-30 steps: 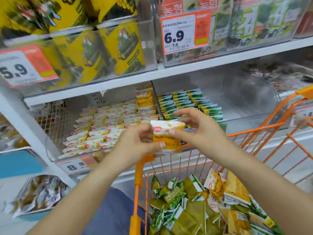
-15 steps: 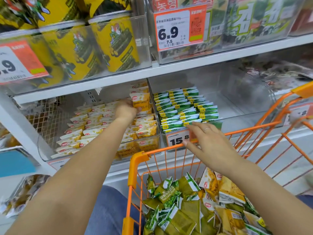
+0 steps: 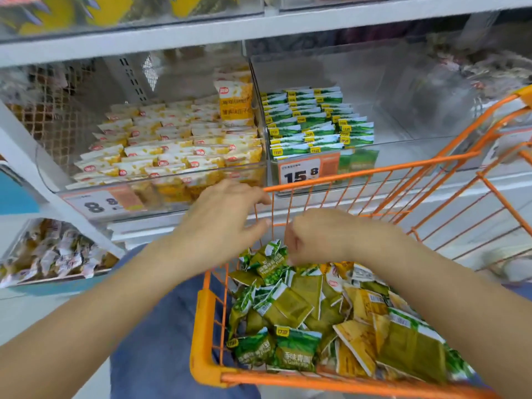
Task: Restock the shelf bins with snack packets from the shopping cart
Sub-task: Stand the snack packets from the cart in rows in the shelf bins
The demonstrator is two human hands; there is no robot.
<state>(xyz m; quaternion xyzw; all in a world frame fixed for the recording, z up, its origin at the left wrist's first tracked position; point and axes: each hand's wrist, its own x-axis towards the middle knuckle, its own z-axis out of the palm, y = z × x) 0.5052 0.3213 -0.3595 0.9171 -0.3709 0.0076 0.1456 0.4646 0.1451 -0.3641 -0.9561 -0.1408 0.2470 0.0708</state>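
Both hands over the cart, above the loose packets.

Green packets [image 3: 288,306] and yellow ones [image 3: 362,306] lie heaped in the orange cart [image 3: 374,169]; the yellow bin [image 3: 149,182] is nearly full, the green bin [image 3: 403,139] half filled along its left wall. The left hand [image 3: 221,223], half a second ago deep in the yellow bin, now hovers at the cart's far-left corner, fingers loosely apart. The right hand [image 3: 331,237] pinches a green packet [image 3: 270,251].
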